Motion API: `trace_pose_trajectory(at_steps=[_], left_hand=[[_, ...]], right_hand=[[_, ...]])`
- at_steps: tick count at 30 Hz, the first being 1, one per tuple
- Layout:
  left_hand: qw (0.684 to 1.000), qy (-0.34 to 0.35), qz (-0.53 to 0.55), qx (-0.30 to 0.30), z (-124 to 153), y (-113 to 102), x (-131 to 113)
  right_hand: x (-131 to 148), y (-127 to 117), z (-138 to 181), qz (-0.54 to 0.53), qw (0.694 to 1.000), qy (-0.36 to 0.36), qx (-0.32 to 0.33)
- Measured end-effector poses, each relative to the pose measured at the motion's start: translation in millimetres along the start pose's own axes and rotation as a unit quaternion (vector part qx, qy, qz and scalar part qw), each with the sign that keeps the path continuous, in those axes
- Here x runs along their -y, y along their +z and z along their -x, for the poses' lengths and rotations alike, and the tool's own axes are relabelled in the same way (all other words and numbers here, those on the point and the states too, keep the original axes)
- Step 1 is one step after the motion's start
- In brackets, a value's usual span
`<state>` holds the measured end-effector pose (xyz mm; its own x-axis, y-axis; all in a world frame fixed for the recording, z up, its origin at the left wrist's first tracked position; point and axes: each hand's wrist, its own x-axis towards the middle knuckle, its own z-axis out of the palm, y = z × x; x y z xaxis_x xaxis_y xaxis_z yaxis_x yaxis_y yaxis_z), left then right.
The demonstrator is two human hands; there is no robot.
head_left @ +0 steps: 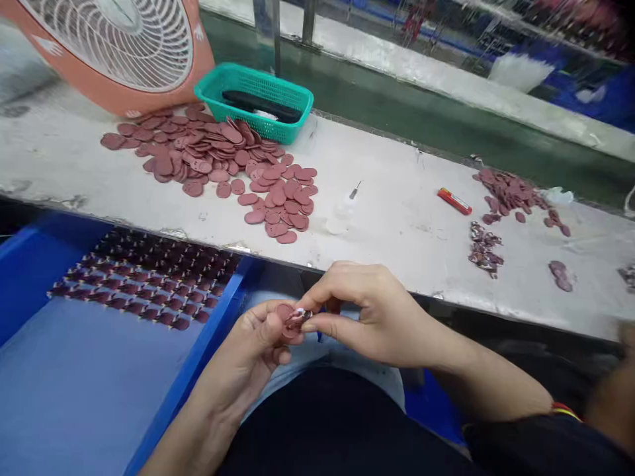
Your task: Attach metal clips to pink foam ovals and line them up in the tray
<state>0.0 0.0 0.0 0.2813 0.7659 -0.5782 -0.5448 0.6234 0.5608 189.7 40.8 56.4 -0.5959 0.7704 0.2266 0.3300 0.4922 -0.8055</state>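
Over my lap, my left hand (255,347) pinches a flat reddish-brown oval piece (285,314) between thumb and fingers. My right hand (364,311) meets it from the right, thumb and forefinger closed on a small shiny decorated piece (296,317) that touches the oval's face. Fingers partly cover both, so how they join cannot be made out. Ahead on the bench lies a large heap of similar ovals (218,149), with a smaller spread of them (280,205) nearer the edge. Small shiny dark-red pieces (485,250) lie to the right.
The white bench (391,231) carries an orange fan (203,49), a green basket (253,129) with a dark object inside, a small bottle with a thin tip (347,201) and a red packet (455,201). Left below, a blue tray (89,370) holds rows of assembled pieces.
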Motion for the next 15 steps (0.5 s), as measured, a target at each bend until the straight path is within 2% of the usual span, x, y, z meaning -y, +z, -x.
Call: trace_pose_trajectory(at_steps=[4,8,15], left_hand=[[1.0,-0.003,0.007,0.011,2.0,-1.1,0.3],[1.0,-0.003,0.01,0.021,2.6,-2.8,0.9],[1.0,-0.007,0.015,0.011,4.3,-4.0,1.0]], right_hand=[[1.1,-0.8,-2.1,-0.01,1.0,0.001,0.009],[3.2,-1.1,-3.0,0.009,0.999,-0.03,0.02],[7.5,4.2,-3.4,0.037,0.997,-0.054,0.029]])
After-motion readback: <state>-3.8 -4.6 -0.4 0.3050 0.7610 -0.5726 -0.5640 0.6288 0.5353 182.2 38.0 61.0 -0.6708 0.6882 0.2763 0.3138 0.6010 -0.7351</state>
